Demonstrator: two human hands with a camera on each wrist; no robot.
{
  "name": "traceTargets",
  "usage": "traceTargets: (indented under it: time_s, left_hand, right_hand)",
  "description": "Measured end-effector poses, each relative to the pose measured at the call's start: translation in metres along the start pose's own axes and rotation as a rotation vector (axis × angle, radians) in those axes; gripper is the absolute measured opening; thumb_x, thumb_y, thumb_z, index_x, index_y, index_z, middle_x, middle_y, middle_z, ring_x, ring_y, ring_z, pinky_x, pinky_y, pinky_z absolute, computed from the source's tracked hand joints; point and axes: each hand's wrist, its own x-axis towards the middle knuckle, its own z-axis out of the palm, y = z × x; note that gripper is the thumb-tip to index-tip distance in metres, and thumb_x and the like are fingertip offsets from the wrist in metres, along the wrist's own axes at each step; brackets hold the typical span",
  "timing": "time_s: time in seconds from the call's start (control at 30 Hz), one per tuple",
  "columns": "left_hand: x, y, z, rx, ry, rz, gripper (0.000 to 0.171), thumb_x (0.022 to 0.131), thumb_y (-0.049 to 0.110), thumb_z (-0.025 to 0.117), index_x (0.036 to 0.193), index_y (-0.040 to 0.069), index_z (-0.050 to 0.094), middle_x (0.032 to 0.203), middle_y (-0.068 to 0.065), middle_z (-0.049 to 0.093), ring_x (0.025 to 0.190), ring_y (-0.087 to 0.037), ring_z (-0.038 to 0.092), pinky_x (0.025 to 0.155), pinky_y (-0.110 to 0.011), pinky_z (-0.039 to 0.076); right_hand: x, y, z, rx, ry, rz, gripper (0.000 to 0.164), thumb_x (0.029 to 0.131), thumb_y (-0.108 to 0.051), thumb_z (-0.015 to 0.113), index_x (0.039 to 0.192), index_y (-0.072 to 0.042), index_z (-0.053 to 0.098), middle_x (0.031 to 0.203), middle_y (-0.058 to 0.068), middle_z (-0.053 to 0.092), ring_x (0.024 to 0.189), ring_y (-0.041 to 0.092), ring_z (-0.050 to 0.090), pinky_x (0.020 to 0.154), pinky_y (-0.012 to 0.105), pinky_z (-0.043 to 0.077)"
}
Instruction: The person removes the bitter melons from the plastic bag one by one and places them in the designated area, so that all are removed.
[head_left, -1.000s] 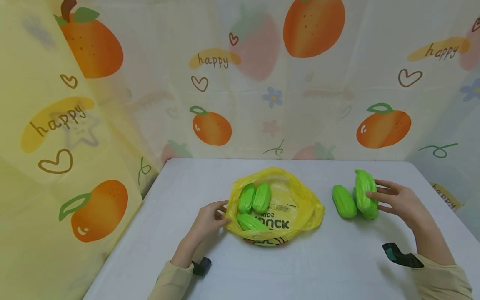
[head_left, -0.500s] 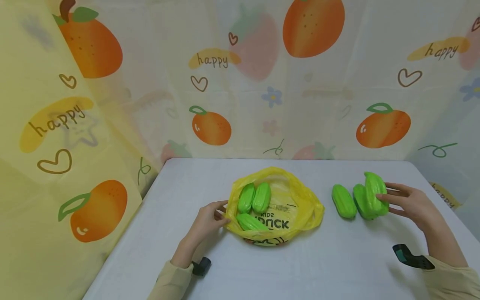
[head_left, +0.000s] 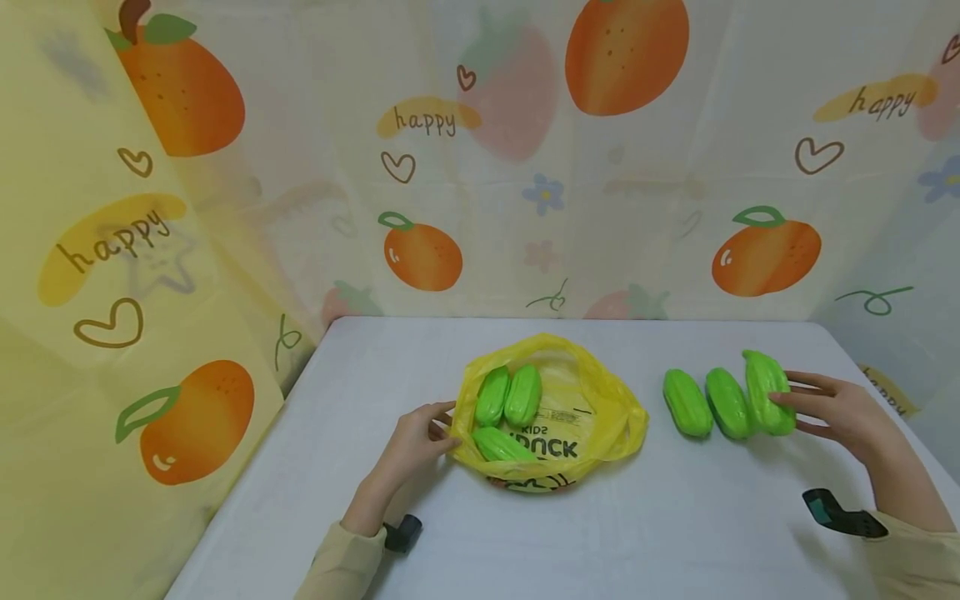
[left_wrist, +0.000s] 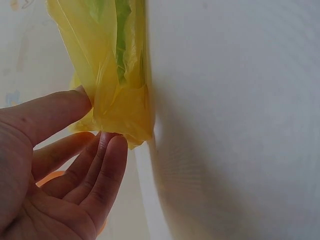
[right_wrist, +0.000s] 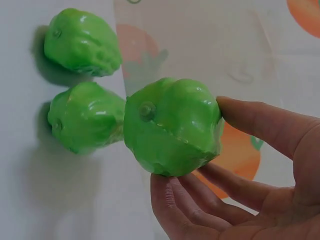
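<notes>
My left hand (head_left: pixel 416 433) pinches the left edge of an open yellow plastic bag (head_left: pixel 611 408), thumb on one side and fingertips on the other, as the left wrist view shows. Inside the bag lie three glossy green ribbed gourds (head_left: pixel 523 396). On the right, my right hand (head_left: pixel 840 408) holds another green gourd (head_left: pixel 768 396) between thumb and fingers, its narrow tip pointing up and away. Up close in the right wrist view, this held gourd (right_wrist: pixel 172 127) shows its lumpy, knobbed end. Just left of it lie a middle gourd (head_left: pixel 727 404) and an outer gourd (head_left: pixel 687 404), side by side.
Everything rests on a white-covered table (head_left: pixel 600 542). Behind it hangs a fruit-printed curtain (head_left: pixel 495 250), and another yellow-toned cloth panel (head_left: pixel 97 400) borders the left side. Wrist-worn cameras sit on both wrists.
My right hand has carried its gourd to the right, uncovering the gourd behind it and ending up beside it in the row. The left hand and bag have stayed put.
</notes>
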Motion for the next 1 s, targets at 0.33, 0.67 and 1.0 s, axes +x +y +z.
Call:
traceTargets:
  time_s: [0.33, 0.67, 1.0]
  left_hand:
    - [0.000, 0.001, 0.000, 0.005, -0.003, -0.005, 0.054, 0.076, 0.010, 0.078, 0.127, 0.007, 0.059, 0.098, -0.006, 0.067, 0.077, -0.011, 0.062, 0.068, -0.024, 0.052]
    - [0.001, 0.000, 0.000, 0.002, -0.007, -0.003, 0.054, 0.076, 0.010, 0.078, 0.127, 0.007, 0.059, 0.099, -0.006, 0.067, 0.078, -0.011, 0.062, 0.068, -0.024, 0.052]
    - [0.000, 0.001, -0.001, 0.004, -0.008, 0.007, 0.054, 0.076, 0.010, 0.078, 0.127, 0.007, 0.059, 0.099, -0.007, 0.068, 0.078, -0.011, 0.062, 0.068, -0.023, 0.052]
  right_hand:
    - [0.004, 0.014, -0.008, -0.002, -0.006, 0.026, 0.084, 0.096, -0.043, 0.050, 0.143, 0.016, 0.013, 0.143, 0.040, 0.018, 0.076, -0.018, 0.044, 0.075, 0.030, 0.056]
    - [0.012, 0.027, -0.014, 0.012, -0.019, 0.112, 0.087, 0.095, -0.046, 0.051, 0.143, 0.016, 0.013, 0.144, 0.040, 0.015, 0.081, -0.006, 0.049, 0.080, 0.035, 0.056]
    - [0.019, 0.037, -0.014, 0.067, -0.020, 0.184, 0.088, 0.095, -0.044, 0.050, 0.144, 0.015, 0.007, 0.147, 0.040, 0.005, 0.126, 0.053, 0.029, 0.085, 0.039, 0.054]
